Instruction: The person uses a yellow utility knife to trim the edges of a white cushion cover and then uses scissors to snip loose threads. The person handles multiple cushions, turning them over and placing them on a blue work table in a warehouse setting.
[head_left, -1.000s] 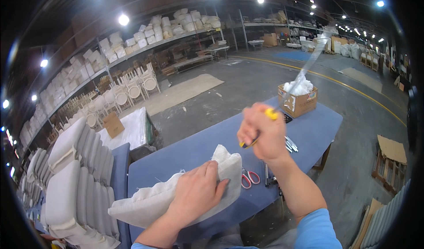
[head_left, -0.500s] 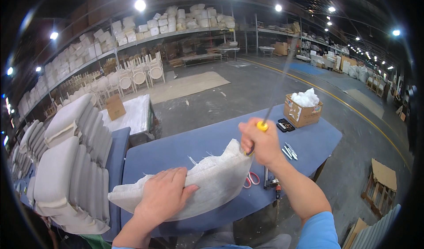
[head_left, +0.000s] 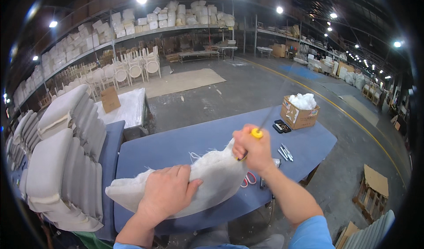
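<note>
A pale grey fabric cushion [head_left: 216,180] with a frayed, ragged upper edge stands tilted on the blue-topped table [head_left: 154,149]. My left hand [head_left: 168,189] grips that upper edge, its thumb on the near face and its fingertips hidden over the far side. In my right hand [head_left: 254,149] is a long thin-shafted tool with a yellow and black handle [head_left: 256,133]. My fist is closed around the handle at the cushion's right end, and the blurred shaft points up and away. Red-handled scissors [head_left: 248,179] lie just beyond the cushion's right side.
Stacked grey cushions [head_left: 48,169] rise at the left. On the table's right are silver pens or markers [head_left: 286,152], a small black case [head_left: 282,126] and a cardboard box [head_left: 300,116] of white stuffing. A plastic-wrapped table [head_left: 132,110] stands beyond, and a wooden pallet [head_left: 371,191] lies right.
My right hand, with the tool, has come slightly left and down along the cushion's right end. My left hand keeps its hold on the edge. The whole view has shifted a little.
</note>
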The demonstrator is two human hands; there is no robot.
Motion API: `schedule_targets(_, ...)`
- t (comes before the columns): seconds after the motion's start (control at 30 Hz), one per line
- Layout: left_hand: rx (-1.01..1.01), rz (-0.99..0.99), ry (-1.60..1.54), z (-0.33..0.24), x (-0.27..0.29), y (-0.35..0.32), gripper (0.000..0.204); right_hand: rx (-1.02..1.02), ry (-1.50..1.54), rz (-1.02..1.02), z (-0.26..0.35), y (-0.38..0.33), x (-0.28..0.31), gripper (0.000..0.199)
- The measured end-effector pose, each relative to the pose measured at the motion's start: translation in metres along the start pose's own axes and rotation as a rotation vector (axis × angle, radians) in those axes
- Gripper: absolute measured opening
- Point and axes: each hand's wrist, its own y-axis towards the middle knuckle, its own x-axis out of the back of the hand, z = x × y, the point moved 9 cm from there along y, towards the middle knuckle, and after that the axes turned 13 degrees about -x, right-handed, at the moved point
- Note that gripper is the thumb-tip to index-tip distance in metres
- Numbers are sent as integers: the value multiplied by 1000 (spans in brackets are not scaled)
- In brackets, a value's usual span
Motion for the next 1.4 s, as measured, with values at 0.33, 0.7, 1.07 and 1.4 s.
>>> schedule_targets(0.33,-18,-20,-15,2,3,2,39,-261,-159,98,-21,15,-13,29)
schedule_targets(0.7,-2,-20,-30,10,1,3,38,-55,-63,25,14,21,7,37)
schedule_targets(1.07,-2,-53,-10,5,6,0,36,-89,-134,-32,7,22,9,35)
schedule_targets(1.4,-14,-41,8,3,7,0,39,62,53,29,8,14,-8,35)
